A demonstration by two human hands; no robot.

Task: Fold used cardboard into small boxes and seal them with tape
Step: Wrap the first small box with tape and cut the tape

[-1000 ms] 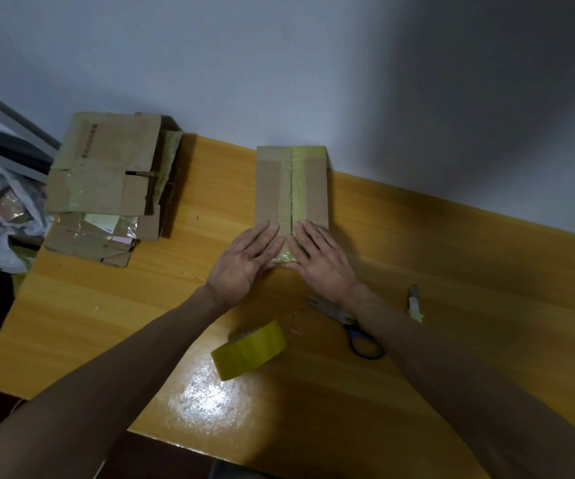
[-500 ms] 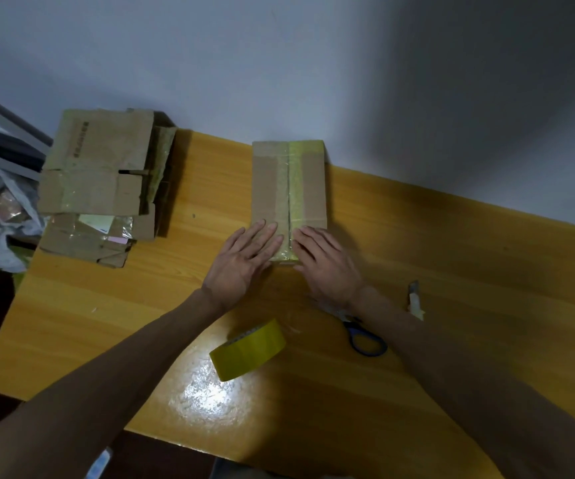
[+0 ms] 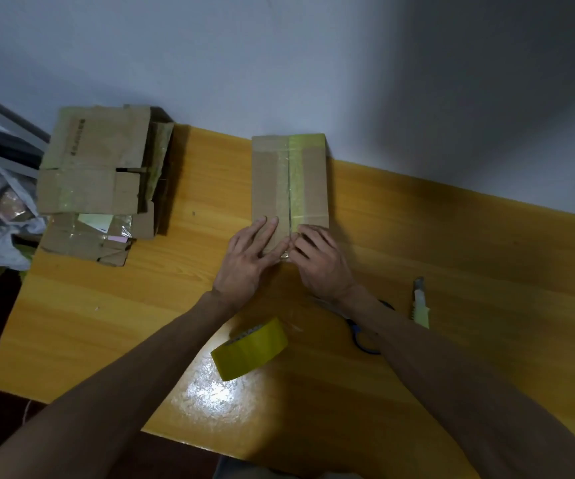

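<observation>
Box (image 3: 272,181) lies flat at the far edge of the surface (image 3: 106,323), taped along its middle seam. We see the left hand (image 3: 248,261) palm down on its near end, left of the seam, fingers straight and spread; grip wide, holding nothing. The right hand (image 3: 320,261) mirrors it right of the seam, fingers pressing flat, grip wide too. Thumbs meet at the tape end. Both forearms reach in from the near edge, tape roll (image 3: 249,349) between them, scissors (image 3: 362,337) partly under the right forearm.

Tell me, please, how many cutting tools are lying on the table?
2: scissors partly under the right forearm, and a utility knife just right of them. More could be hidden beneath that forearm.
</observation>
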